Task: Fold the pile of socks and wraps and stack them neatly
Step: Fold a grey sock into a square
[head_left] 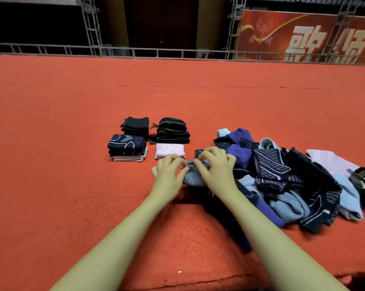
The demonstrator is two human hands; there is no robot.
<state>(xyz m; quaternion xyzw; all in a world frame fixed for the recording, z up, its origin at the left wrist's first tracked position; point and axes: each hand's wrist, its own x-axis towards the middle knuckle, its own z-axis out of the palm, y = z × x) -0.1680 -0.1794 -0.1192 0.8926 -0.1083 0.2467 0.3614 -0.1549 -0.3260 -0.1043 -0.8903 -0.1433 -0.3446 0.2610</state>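
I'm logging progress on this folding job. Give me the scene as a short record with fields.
surface: red carpet
left hand: pinches the light blue sock
right hand: grips the same sock
folded stacks: navy patterned stack, black stack, black wraps stack, pink folded sock
unfolded pile: right of the hands, mixed navy, purple, blue, pink
progress: four stacks done, much pile left
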